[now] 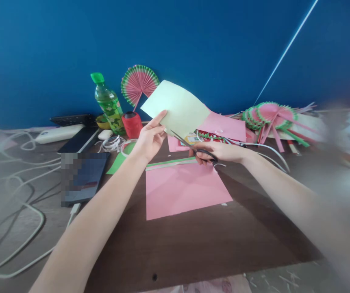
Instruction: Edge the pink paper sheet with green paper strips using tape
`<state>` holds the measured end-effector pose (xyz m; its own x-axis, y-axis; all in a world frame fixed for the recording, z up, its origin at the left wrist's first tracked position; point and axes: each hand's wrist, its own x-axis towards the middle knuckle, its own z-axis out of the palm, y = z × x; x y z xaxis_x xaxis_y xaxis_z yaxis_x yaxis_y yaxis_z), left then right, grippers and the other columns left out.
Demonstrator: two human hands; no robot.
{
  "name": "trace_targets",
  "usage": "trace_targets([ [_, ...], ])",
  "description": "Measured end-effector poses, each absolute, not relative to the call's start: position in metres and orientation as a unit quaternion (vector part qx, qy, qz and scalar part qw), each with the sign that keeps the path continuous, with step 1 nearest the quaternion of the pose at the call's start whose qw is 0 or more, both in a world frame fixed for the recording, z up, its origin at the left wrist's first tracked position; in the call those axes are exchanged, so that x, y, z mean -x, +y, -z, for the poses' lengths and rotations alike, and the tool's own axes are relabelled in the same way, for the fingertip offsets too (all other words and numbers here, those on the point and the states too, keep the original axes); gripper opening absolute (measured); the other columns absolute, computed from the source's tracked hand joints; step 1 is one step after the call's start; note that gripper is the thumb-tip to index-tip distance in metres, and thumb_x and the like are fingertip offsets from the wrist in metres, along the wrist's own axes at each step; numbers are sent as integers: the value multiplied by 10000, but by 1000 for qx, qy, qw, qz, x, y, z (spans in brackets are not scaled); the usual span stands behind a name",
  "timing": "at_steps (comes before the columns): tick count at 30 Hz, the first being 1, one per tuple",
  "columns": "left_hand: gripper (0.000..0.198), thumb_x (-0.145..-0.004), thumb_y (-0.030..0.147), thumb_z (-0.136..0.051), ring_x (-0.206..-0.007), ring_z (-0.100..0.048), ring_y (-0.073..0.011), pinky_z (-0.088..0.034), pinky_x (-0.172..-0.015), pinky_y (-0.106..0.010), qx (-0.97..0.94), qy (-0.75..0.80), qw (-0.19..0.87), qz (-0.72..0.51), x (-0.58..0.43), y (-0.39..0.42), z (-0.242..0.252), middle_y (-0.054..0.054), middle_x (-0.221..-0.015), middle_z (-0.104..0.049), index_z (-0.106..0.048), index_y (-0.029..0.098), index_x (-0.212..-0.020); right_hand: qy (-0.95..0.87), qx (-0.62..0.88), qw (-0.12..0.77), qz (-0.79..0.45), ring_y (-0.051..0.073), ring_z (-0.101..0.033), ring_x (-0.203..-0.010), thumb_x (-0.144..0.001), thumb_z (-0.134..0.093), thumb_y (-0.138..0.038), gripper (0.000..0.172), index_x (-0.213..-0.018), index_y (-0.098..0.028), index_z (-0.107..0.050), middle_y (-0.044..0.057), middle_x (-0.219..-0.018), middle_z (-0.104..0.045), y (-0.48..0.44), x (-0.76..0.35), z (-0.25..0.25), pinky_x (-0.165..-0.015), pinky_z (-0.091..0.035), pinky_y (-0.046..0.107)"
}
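Left hand: As I see it from my remote post, thumb and fingers pinch the near-left edge of the pale sheet.
Pale sheet: raised over the desk, gently bowed; I judge it light, flexible, easily creased; best gripped lightly at an edge.
Pink sheet: flat on the desk, below the hands.
Scissors: tips near the pale sheet's lower edge; contact, I cannot tell.
Right hand: fingers curled around the scissors' handles.
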<state>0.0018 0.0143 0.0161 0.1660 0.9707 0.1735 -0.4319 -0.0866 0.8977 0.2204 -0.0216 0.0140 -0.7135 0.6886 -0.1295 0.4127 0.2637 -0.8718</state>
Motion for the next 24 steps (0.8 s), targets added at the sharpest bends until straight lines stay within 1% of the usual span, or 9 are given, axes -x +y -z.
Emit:
trace_targets([
  [5, 510, -678, -20, -470, -806, -631, -66, -472, -808, -170, -435, 269, 637, -576, -3, 13, -16, -39, -1144, -654, -629, 168, -1125, -781, 354, 152, -491, 106, -508, -654, -857, -488, -434, 327, -1000, -142, -520, 6, -723, -523, -21, -220, -14, -605, -410, 246],
  [11, 481, -683, -21, -451, -764, -625, -64, -480, -814, -196, -419, 274, 645, -577, -4, 11, -17, -50, -1185, -631, -649, 153, -1086, -776, 358, 165, -492, 100, -503, -631, -829, -528, -446, 351, -1010, -145, -535, -1, -712, -531, -20, -221, -12, -603, -412, 250],
  [16, 447, -666, -29, -472, -821, -620, -83, -472, -847, -214, -419, 276, 641, -581, -6, 11, -16, -56, -1183, -628, -670, 136, -1032, -773, 366, 174, -488, 89, -488, -607, -824, -539, -423, 323, -984, -142, -549, -7, -697, -527, -21, -220, -13, -587, -406, 245],
  [18, 429, -669, -25, -486, -759, -611, -72, -484, -813, -214, -420, 278, 641, -580, -5, 11, -15, -56, -1132, -649, -675, 137, -1019, -770, 370, 176, -489, 86, -484, -598, -826, -537, -415, 311, -978, -143, -550, -9, -693, -524, -21, -219, -13, -581, -405, 245],
  [21, 412, -674, -16, -507, -638, -573, -51, -497, -751, -211, -421, 284, 643, -574, -4, 11, -14, -47, -987, -684, -678, 142, -1014, -767, 373, 177, -490, 83, -481, -592, -829, -535, -404, 295, -966, -144, -554, -11, -686, -521, -21, -219, -13, -579, -406, 245],
  [24, 405, -670, -11, -509, -623, -560, -56, -496, -743, -220, -422, 281, 646, -570, -3, 12, -14, -36, -877, -684, -681, 144, -1002, -769, 371, 175, -490, 85, -483, -594, -832, -532, -402, 286, -957, -145, -558, -12, -673, -521, -20, -220, -12, -581, -408, 245],
])
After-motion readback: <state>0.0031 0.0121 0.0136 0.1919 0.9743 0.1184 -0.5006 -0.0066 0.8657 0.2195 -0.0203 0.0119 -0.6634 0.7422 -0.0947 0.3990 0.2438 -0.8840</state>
